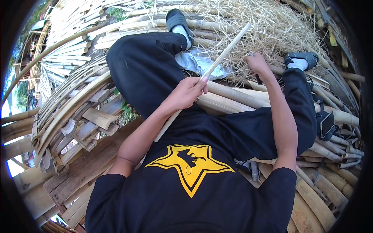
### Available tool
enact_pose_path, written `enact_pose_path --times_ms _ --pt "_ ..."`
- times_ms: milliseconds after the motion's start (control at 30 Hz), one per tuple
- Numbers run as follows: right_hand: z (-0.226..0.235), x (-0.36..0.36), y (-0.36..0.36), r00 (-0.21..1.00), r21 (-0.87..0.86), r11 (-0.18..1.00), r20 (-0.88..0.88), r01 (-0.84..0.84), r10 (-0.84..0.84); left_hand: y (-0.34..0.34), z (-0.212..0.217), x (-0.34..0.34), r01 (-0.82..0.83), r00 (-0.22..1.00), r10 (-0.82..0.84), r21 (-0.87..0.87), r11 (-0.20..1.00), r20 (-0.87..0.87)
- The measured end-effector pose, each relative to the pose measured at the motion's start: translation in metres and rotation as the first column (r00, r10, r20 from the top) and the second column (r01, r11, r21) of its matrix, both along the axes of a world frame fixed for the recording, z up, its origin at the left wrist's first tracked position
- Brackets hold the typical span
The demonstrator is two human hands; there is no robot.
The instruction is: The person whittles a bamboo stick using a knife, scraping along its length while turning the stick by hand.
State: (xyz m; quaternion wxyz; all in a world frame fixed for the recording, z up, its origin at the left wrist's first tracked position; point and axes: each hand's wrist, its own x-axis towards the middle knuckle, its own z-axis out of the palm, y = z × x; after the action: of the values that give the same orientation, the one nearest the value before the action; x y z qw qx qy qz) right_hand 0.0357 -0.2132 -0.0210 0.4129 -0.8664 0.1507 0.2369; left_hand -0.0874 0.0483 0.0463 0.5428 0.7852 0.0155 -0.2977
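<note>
My left hand (188, 92) is closed round a long, pale bamboo strip (229, 47). The strip runs at a slant, its upper end out over the shavings and its lower end down beside my waist. Out to the right, my right hand (257, 66) is closed too, apart from the strip. A dark, handle-like end (259, 79) sticks out below that fist; the rest of this tool is too small or hidden to make out. Between my legs lie thick bamboo poles (237, 94) and a crumpled whitish cloth or plastic sheet (202, 64).
A heap of thin bamboo shavings (268, 29) spreads ahead of me. Bamboo poles (66, 58) and split pieces (99, 116) are piled at the left. More poles (330, 151) lie at the right, near a black device with a screen (327, 125) beside my right knee.
</note>
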Motion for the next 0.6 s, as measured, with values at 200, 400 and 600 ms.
enact_pose_path --times_ms 200,400,600 --pt "-0.02 0.004 -0.012 0.973 0.202 0.954 -0.11 0.223 -0.204 0.0 0.003 0.006 -0.139 0.949 0.072 -0.203 0.969 -0.306" --pt "-0.016 0.001 -0.007 0.973 0.192 0.955 -0.092 0.225 -0.211 -0.006 -0.025 0.01 -0.038 0.969 0.011 0.108 0.993 0.245" --pt "-0.008 -0.001 -0.004 0.98 0.136 0.975 -0.118 0.176 -0.16 -0.011 -0.024 0.02 -0.016 0.988 -0.014 0.2 0.98 0.151"
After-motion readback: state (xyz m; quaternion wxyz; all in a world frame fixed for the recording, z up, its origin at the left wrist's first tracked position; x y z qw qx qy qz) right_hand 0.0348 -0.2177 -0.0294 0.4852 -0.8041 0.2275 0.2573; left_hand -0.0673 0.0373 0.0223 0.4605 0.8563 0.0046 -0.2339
